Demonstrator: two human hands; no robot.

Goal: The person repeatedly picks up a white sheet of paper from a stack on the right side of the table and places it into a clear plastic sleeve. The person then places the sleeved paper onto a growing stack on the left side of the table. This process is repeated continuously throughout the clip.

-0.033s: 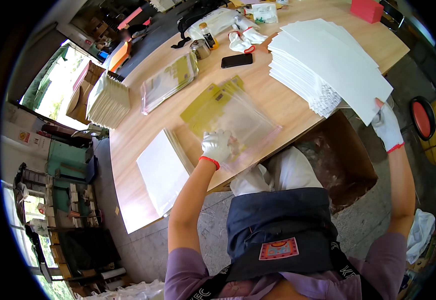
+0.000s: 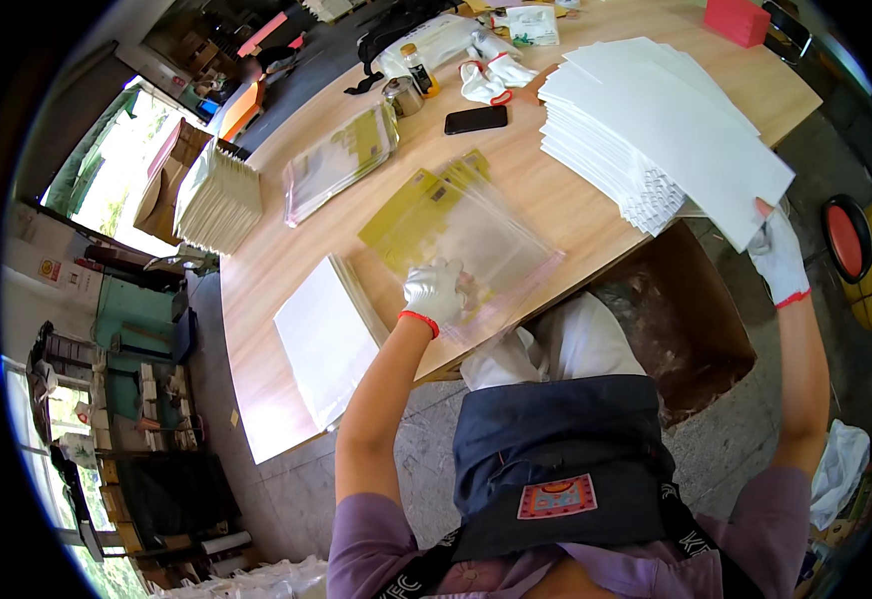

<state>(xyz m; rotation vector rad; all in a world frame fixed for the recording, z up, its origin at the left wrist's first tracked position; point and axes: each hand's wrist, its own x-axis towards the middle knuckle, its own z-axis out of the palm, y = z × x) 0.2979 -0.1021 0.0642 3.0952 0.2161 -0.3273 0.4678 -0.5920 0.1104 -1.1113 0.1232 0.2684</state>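
Observation:
My right hand, in a white glove with a red cuff, pinches the near right corner of a white sheet. That sheet lies over a fanned stack of white sheets and juts past the table edge. In a matching glove, my left hand has curled fingers at the near end of a clear plastic bag with a yellow-green printed band. Several such bags overlap beneath it. Left of that hand lies a neat pile of white-topped bagged sheets.
Another bag bundle, a black phone, a metal tin, a bottle and spare gloves are farther back on the table. A tall paper stack stands at the left edge. An open cardboard box sits below the table edge.
My right hand has shifted slightly to the right and down, drawing the white sheet's corner a little farther out. My left hand stays in place on the bag.

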